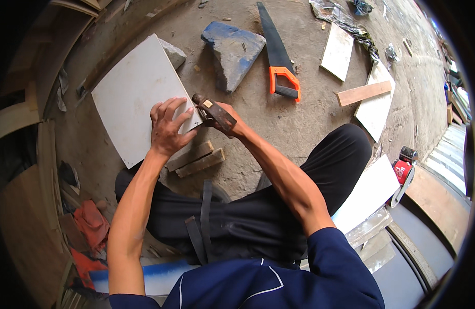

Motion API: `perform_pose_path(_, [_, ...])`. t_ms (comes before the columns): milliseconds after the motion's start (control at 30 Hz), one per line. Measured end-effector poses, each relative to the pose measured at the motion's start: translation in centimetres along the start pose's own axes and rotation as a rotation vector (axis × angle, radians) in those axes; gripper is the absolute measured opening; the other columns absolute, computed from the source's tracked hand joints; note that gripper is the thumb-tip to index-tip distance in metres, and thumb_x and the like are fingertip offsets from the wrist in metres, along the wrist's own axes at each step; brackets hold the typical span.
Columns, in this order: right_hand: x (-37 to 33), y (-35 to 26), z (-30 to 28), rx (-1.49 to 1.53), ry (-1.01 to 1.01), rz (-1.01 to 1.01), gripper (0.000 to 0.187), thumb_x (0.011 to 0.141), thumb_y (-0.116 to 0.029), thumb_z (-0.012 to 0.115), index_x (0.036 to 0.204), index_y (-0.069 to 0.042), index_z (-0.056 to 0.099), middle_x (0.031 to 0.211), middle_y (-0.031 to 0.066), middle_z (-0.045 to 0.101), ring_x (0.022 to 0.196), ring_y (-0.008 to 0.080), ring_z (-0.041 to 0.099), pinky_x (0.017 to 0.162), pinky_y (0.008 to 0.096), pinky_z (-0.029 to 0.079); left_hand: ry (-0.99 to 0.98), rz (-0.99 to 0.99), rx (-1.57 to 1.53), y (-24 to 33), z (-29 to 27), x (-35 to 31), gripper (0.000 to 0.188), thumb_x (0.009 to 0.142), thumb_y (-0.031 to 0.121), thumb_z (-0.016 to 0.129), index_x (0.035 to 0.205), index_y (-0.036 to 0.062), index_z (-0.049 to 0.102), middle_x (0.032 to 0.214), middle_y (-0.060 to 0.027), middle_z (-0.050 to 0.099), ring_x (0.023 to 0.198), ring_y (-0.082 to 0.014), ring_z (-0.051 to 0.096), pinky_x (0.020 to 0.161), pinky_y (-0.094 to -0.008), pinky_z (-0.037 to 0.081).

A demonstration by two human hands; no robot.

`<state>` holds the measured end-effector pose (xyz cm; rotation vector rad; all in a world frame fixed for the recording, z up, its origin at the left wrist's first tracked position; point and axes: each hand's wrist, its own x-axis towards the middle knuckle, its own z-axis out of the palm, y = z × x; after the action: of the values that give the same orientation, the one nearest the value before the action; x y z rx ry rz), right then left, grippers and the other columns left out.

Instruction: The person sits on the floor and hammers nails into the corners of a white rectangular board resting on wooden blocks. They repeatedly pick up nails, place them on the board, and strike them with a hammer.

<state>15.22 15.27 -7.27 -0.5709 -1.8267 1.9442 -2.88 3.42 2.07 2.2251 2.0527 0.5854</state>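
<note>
A white board is propped at the left front, with a grey stone at its far edge. My left hand lies on the board near its right corner, fingers spread and bent toward the edge. My right hand is closed round a hammer whose rusty dark head is beside that same edge, close to my left fingertips. Most of the hammer's handle is hidden. Whether a nail is at the board's edge cannot be made out. Two short wood strips rest on the ground below the corner.
A blue-stained concrete chunk and an orange-handled handsaw lie ahead on the concrete floor. Farther right are white board pieces and a wooden strip. A red power tool stands at the right. Red cloth lies at the left.
</note>
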Motion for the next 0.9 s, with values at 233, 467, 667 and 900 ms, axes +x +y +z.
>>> perform_pose_path(233, [0.1, 0.1, -0.2, 0.018, 0.003, -0.042, 0.033, 0.086, -0.015, 0.071, 0.115, -0.003, 0.062, 0.099, 0.0085, 0.068, 0.087, 0.0135, 0.059, 0.08, 0.0335, 0.051, -0.004, 0.005, 0.004, -0.1, -0.4, -0.1, 0.053, 0.067, 0.031, 0.087, 0.114, 0.0182, 0.065, 0.138, -0.0017, 0.056, 0.133, -0.0233, 0.047, 0.113, -0.0475, 0.03])
perform_pose_path(467, [-0.3, 0.3, 0.0, 0.095, 0.008, 0.014, 0.031, 0.085, -0.011, 0.072, 0.113, -0.002, 0.062, 0.098, 0.007, 0.067, 0.088, 0.0125, 0.057, 0.08, 0.0334, 0.051, -0.015, 0.016, 0.015, -0.4, -0.2, -0.1, 0.057, 0.066, 0.027, 0.087, 0.115, 0.0157, 0.06, 0.138, -0.002, 0.056, 0.133, -0.0224, 0.047, 0.115, -0.0466, 0.029])
perform_pose_path(667, [-1.1, -3.1, -0.9, -0.079, 0.15, -0.012, 0.028, 0.085, -0.01, 0.072, 0.11, -0.003, 0.062, 0.091, 0.0123, 0.068, 0.081, 0.0207, 0.064, 0.077, 0.0357, 0.051, -0.001, 0.01, 0.003, -0.4, -0.2, -0.2, 0.057, 0.065, 0.025, 0.086, 0.115, 0.0155, 0.06, 0.138, -0.002, 0.055, 0.134, -0.0228, 0.047, 0.115, -0.047, 0.029])
perform_pose_path(900, [-4.5, -9.3, 1.1, -0.377, 0.33, 0.207, 0.027, 0.093, -0.027, 0.07, 0.097, -0.001, 0.063, 0.078, 0.0154, 0.066, 0.066, 0.0211, 0.061, 0.065, 0.0373, 0.049, 0.028, -0.011, -0.051, -0.2, -0.4, 0.1, 0.057, 0.063, 0.025, 0.086, 0.113, 0.0137, 0.06, 0.138, -0.0042, 0.055, 0.134, -0.0247, 0.047, 0.115, -0.0477, 0.03])
